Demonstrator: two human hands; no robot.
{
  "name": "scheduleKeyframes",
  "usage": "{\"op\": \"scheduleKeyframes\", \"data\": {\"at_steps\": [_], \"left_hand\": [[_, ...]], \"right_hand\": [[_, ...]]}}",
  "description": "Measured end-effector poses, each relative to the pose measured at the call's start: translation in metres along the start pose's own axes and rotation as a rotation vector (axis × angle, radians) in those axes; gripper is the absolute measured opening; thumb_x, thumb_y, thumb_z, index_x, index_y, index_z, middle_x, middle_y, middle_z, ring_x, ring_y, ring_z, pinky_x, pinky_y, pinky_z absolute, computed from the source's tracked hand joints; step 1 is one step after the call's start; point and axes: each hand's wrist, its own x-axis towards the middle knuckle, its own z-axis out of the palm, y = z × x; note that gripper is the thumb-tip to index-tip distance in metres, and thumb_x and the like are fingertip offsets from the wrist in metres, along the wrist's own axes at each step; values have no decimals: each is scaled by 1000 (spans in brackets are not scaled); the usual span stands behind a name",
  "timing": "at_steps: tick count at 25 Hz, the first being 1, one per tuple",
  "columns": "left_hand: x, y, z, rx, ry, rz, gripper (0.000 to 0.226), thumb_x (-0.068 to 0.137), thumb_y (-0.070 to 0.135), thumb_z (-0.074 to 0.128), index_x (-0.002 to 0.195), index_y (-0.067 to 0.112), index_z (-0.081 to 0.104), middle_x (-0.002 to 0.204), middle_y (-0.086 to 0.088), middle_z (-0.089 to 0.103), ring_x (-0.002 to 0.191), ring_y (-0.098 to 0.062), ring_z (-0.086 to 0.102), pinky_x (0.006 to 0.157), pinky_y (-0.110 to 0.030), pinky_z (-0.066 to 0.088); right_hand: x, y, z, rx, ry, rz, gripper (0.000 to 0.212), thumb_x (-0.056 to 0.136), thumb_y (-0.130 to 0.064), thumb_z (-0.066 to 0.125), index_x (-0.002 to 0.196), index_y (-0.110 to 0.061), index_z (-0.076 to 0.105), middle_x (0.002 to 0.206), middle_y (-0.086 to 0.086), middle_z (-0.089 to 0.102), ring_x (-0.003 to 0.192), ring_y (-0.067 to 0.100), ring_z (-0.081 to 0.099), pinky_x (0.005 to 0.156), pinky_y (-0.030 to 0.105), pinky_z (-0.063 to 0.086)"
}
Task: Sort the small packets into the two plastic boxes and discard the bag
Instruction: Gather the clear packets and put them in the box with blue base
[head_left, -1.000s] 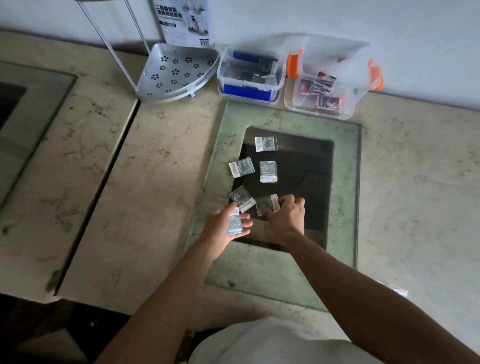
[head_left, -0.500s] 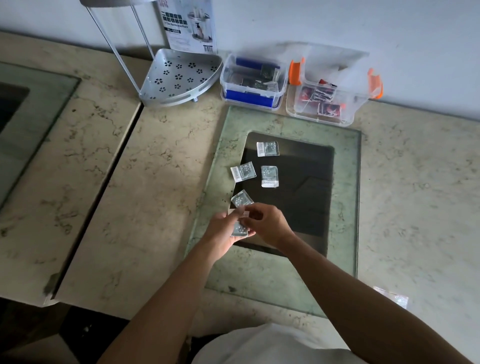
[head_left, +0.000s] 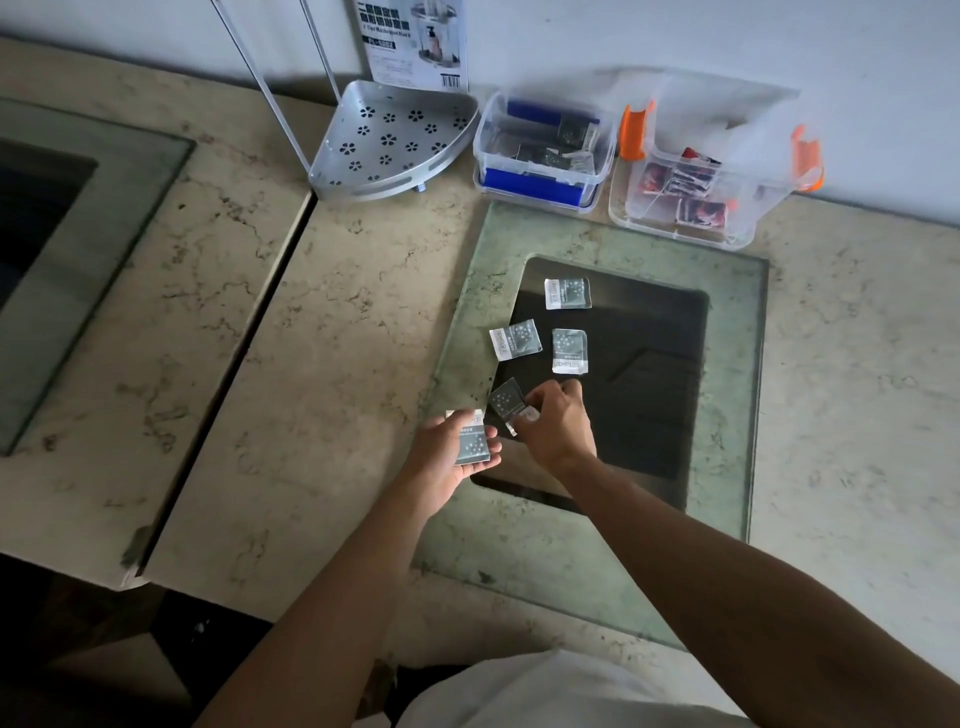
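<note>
Small clear packets with white label strips lie on a dark glass inset (head_left: 649, 374): one at the far end (head_left: 567, 293), two side by side below it (head_left: 515, 339) (head_left: 570, 350). My left hand (head_left: 447, 457) holds a small stack of packets (head_left: 471, 441) in its palm. My right hand (head_left: 558, 423) pinches the lower edge of another packet (head_left: 506, 400) lying at the inset's left rim. By the wall stand a clear box with blue clips (head_left: 540, 148) holding dark packets, and a clear box with orange clips (head_left: 701, 182) holding red packets.
A perforated metal corner shelf (head_left: 389, 140) with thin rods stands left of the boxes, with a printed card (head_left: 413, 41) behind it. A second glass inset (head_left: 57, 249) sits in the marble counter at far left. The counter's front edge (head_left: 130, 571) drops off at lower left.
My right hand put a packet onto the stack in my left hand, then moved up to the packet at the inset's left rim. My left hand shifted slightly left.
</note>
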Motion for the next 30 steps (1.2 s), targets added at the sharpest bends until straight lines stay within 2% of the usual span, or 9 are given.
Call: {"op": "scheduleKeyframes", "data": {"at_steps": [3,6,10,15,18,20,24,27,30], "left_hand": [[10,6,2,40,22,-53,46,102,39,48,117,-4,58,82,-19,65,66,-30,63,78,-48,57],[17,12,11,99,11,-108,62,100,56,38,108,-1,60,79,-20,65,63,-31,62,75,-48,57],[26,17,31,160,-47,-125,69,95,66,41,100,-1,59,71,-21,64,52,-29,58,54,-37,52],[38,19,52,245,-69,-121,73,93,69,40,102,0,61,70,-20,64,51,-29,58,52,-36,51],[48,34,61,269,-249,-177,83,90,74,38,113,-2,62,82,-23,69,65,-34,66,60,-43,58],[49,44,67,321,-428,-188,78,93,70,40,113,-1,66,89,-24,70,79,-37,69,74,-47,60],[54,55,70,246,-503,-198,49,98,45,52,114,1,64,89,-18,68,79,-32,65,77,-45,54],[60,57,66,150,-463,-176,37,88,5,42,121,-1,57,98,-21,67,91,-35,68,84,-49,58],[61,53,63,153,-448,-134,49,85,-13,32,129,-7,52,109,-29,64,104,-43,66,89,-54,58]], "right_hand": [[6,1,-9,235,-78,-37,4,91,-18,64,95,-18,63,90,2,67,63,15,65,56,28,53],[8,-1,-31,455,-189,-91,6,94,-17,66,95,-20,70,62,-8,62,44,7,52,45,25,44],[17,-5,-58,375,-207,-260,14,93,-17,68,104,-12,76,76,-9,69,53,-5,58,54,10,42],[40,5,-69,327,15,-208,10,82,-27,79,91,-23,76,74,-9,70,60,1,58,60,20,48],[42,9,-72,224,-206,-230,13,79,-30,83,86,-21,78,75,-8,74,60,-1,63,62,21,52],[44,12,-69,179,-296,-245,13,81,-27,81,92,-20,78,81,-7,76,64,1,68,68,23,56],[60,18,-63,395,-65,-130,18,88,-13,72,104,-21,73,94,-7,72,68,7,69,69,27,56],[78,26,-64,195,102,-62,33,90,-17,66,122,-22,65,109,-3,57,85,10,59,82,24,50],[86,29,-62,-37,12,-109,56,88,-24,67,141,-28,50,123,4,41,95,17,57,84,32,54]]}}
